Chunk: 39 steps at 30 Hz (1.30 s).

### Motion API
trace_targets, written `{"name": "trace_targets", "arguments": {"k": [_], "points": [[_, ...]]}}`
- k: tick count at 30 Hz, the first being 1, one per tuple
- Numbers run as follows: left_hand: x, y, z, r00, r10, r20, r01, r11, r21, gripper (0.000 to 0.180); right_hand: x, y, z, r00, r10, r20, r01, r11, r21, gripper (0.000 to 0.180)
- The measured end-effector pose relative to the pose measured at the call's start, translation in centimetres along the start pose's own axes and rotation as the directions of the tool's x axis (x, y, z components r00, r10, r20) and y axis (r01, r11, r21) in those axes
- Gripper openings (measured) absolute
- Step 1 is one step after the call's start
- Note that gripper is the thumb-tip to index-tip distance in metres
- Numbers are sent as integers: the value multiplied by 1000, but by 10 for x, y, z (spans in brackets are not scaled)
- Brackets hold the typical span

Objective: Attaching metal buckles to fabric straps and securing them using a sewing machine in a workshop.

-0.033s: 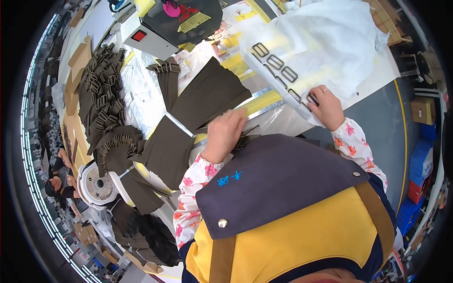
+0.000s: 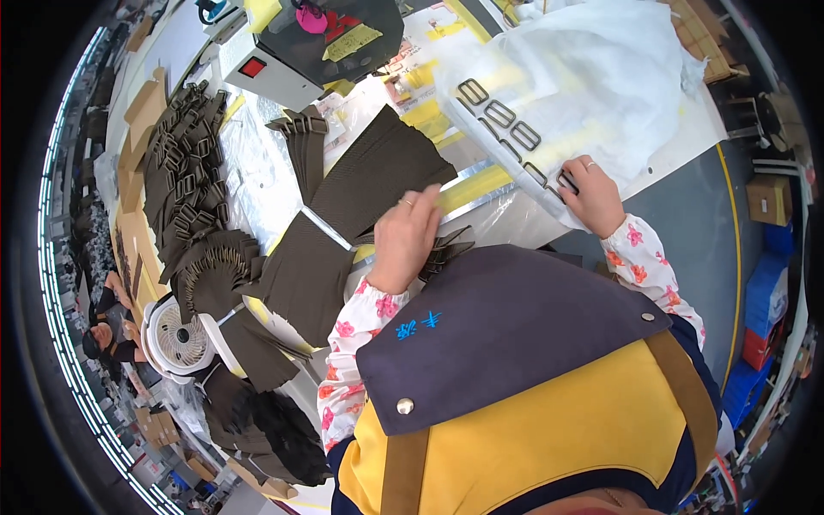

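Observation:
My right hand (image 2: 592, 196) has its fingers closed on a black slider buckle (image 2: 566, 182) at the edge of a white plastic sheet. Several more black double-slot buckles (image 2: 498, 113) lie in a row on that sheet, up and to the left. My left hand (image 2: 403, 243) hovers beside a bundle of dark brown webbing straps (image 2: 378, 172), its fingers loosely stretched and nothing visible in them. A white band (image 2: 328, 227) wraps the bundle. Short dark strap ends (image 2: 446, 251) show just right of my left hand, partly behind it and the apron.
A grey machine box with a red switch (image 2: 252, 66) stands at the back. Strap pieces with buckles (image 2: 184, 163) are heaped at the left, above a white fan (image 2: 178, 335). A person (image 2: 103, 336) sits at far left. Blue bins (image 2: 764, 292) stand on the right floor.
My left hand has shifted slightly left and up, toward the strap bundle, uncovering more of the short strap ends. My right hand stays in nearly the same place on the buckle.

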State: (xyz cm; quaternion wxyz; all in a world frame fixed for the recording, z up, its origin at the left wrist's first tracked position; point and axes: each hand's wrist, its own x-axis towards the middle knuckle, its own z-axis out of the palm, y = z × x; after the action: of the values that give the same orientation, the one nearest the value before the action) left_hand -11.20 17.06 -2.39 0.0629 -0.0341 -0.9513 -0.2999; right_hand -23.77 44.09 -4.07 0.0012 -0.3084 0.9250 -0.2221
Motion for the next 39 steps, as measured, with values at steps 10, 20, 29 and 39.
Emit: {"name": "trace_targets", "arguments": {"k": [10,20,29,39], "points": [[6,0,7,975,43,-219,29,949,315,34,20,11,-23,991,-131,-16,129,988,-81,10],[2,6,8,977,-11,-213,82,941,329,35,43,-45,2,976,-216,32,141,737,661,14],[0,-4,13,972,61,-229,-24,987,160,13,37,-65,33,950,-22,311,-289,310,906,18],[-6,-13,-12,934,-298,-199,182,872,-455,9,61,-106,48,886,-145,441,-405,220,887,19]]}}
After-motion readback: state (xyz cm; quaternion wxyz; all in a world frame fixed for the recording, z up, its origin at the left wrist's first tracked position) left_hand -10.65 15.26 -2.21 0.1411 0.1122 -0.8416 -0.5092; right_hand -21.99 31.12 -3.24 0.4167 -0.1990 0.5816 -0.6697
